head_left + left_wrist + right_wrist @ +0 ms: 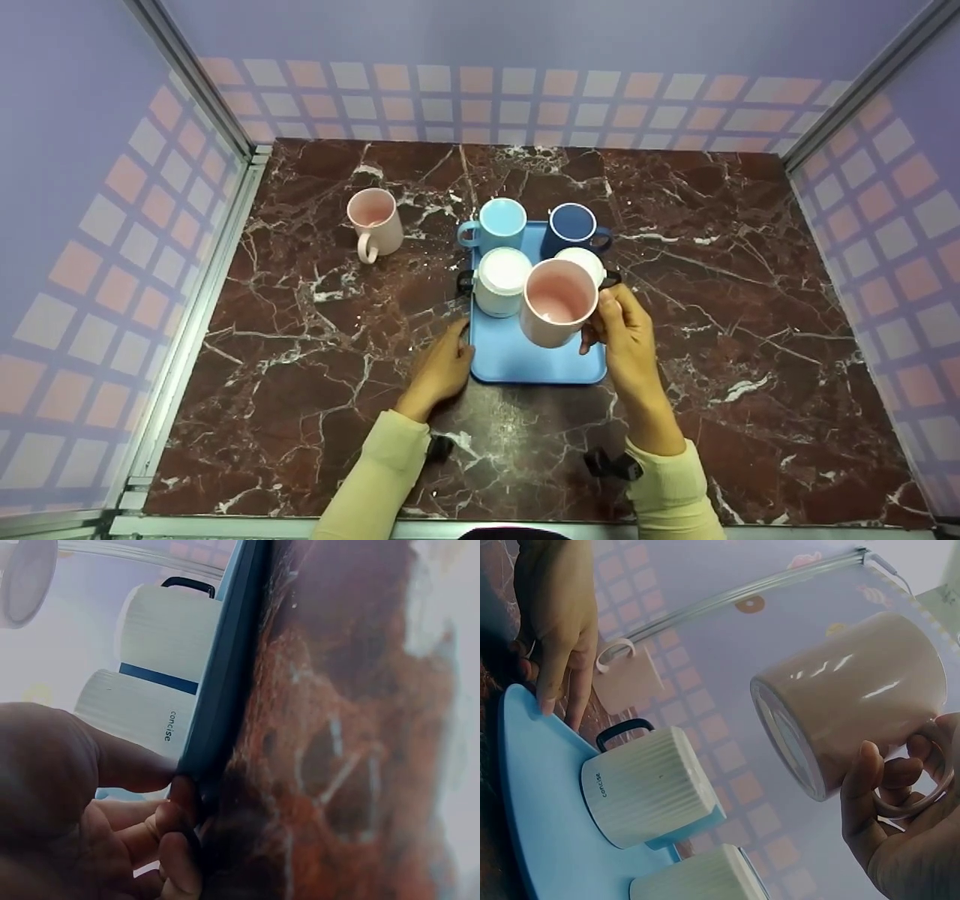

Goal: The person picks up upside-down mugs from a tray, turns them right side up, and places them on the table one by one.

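The person's right hand (628, 337) held a pink mug (559, 304) up by its handle, the fingers curled round the loop and the thumb against it. From where I stood the mug hung in the air over the blue tray (536, 360), its mouth tipped toward the head camera so that the inside showed. The left hand (442, 364) gripped the tray's left edge near the front corner, pinching the rim with its thumb and fingers. Four mugs stood on the tray in two rows. At the back were a light blue mug (502, 225), its handle turned left, and a dark blue mug (570, 231), its handle turned right. In front of them came a left white mug (502, 283) with a black handle, the word "concise" printed low on its side, and a right white mug (583, 260), also black-handled and partly hidden behind the raised one. Well apart to the left, a second pink mug (379, 225) stood upright on the counter (750, 300), its handle pointing toward the person. The counter was dark red-brown with white veins, and behind it rose a lilac wall (525, 37) checked with pink and white squares.
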`<state>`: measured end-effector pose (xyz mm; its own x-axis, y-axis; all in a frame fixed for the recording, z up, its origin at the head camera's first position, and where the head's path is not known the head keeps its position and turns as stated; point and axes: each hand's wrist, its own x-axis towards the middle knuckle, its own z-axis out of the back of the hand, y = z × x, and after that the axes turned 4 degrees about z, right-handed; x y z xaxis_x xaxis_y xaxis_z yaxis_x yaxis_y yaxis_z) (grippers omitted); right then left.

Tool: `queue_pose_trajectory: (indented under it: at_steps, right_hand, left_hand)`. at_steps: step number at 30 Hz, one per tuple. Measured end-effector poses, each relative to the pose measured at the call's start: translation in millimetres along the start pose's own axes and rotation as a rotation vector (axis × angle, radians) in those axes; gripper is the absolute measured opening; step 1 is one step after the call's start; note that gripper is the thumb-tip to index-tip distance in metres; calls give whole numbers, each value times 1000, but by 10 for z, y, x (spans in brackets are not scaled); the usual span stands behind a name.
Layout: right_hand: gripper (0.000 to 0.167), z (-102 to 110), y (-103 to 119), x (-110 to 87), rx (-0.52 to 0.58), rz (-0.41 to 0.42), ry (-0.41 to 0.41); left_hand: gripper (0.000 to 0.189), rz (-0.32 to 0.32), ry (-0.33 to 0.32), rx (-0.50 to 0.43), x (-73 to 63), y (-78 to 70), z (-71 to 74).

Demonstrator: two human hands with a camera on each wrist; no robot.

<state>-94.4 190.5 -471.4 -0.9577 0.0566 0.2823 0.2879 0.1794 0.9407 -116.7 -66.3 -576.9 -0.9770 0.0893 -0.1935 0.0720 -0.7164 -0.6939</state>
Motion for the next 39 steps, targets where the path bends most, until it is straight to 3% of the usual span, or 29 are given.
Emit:
queue_pose_trajectory:
  at_steps: [5,11,21,29,35,39]
  right_hand:
    - [33,-4,-12,14,-12,-9,-14]
    - [39,14,-40,20,-32,-7,-29]
    - [37,128,-65,18,-3,-26,-60]
    - [28,292,-31,25,-56,-45,-143]
    - [26,465,-3,39,29,-66,-288]
    - [27,579,4,46,21,-65,-379]
  left_hand:
    - [51,-22,-21,7,6,20,-26]
    - [53,7,-7,0,-3,18,-27]
    - [53,-7,-33,29,-4,31,-41]
    - [54,14,-16,38,2,23,-36]
    - [54,29,1,44,0,10,-28]
    - [54,32,5,48,-2,6,-31]
